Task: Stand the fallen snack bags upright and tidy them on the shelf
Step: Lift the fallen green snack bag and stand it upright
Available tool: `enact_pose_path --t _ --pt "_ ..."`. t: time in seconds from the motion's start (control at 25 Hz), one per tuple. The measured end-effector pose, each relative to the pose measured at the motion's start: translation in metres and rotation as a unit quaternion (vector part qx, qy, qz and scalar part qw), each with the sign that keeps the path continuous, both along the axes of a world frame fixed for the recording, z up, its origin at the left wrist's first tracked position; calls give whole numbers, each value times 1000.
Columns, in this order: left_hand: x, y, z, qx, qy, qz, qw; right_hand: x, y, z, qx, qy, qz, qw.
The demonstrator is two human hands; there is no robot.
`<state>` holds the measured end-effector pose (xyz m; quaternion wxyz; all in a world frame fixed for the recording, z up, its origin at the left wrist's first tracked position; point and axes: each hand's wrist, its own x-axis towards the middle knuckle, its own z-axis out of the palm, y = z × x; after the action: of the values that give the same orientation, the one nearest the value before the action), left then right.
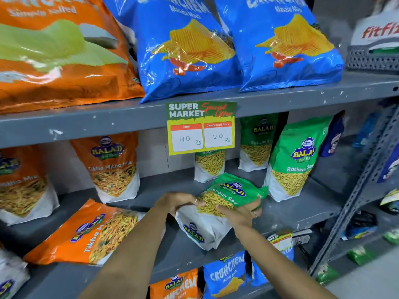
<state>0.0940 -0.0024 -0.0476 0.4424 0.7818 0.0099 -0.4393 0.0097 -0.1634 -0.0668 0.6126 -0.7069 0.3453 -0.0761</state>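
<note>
A green Ratlami Sev bag (232, 190) is tilted above the middle grey shelf (291, 212), its white base toward me. My left hand (179, 201) grips its left edge and my right hand (239, 212) grips its right side. An orange Tikha Mitho Mix bag (86, 234) lies flat on the same shelf at the left. Behind it two orange bags (112, 167) (21, 184) stand upright. Three green sev bags (295, 160) (257, 143) (210, 165) stand upright at the back right.
A price tag (200, 128) hangs from the upper shelf edge, over the middle shelf. Large blue (185, 46) and orange (58, 52) chip bags lean on the upper shelf. A slotted metal upright (362, 182) stands at the right. More bags (224, 275) fill the shelf below.
</note>
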Motion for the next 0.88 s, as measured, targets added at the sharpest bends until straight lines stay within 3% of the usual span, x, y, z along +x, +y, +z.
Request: enact_pose_path --t 0.12,0.4,0.56,0.72,0.88 --pt "-3 -4 6 14 0 23 1000 4 -1 -3 95 46 -51 993" --pt "-23 -2 -3 -40 -54 81 994 -6 -7 -5 204 75 62 974" --pt "-45 -2 -6 -81 -112 160 977 -1 -20 -23 231 26 115 966" --pt "-73 -11 1 -152 -155 237 947 -27 -32 11 217 -72 139 963" --pt "-95 -23 16 -193 -205 253 926 -38 -49 41 201 -130 198 951"
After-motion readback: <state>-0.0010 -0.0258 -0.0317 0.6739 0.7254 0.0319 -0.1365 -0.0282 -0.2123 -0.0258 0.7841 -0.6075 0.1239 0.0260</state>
